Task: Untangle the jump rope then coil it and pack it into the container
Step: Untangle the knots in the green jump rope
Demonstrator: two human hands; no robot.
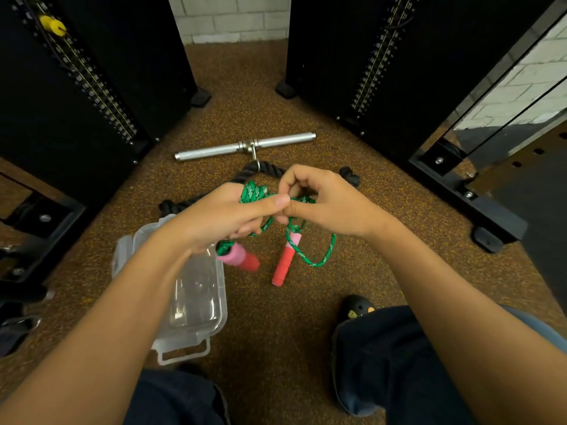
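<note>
The green jump rope (319,256) hangs tangled between my two hands above the floor. My left hand (227,216) grips a bundle of its cord, and one pink-and-red handle (242,259) dangles just below that hand. My right hand (322,200) pinches a strand of the cord against the left thumb tip. The other pink-and-red handle (283,262) hangs below the right hand with a loose loop beside it. A clear plastic container (199,305) lies open on the floor under my left forearm, which hides part of it.
A chrome cable bar (245,146) and a thick black rope attachment (349,174) lie on the speckled rubber floor (264,87) beyond my hands. Black weight-stack machines (92,87) stand at left and right. My knees and a black shoe (356,308) are at the bottom.
</note>
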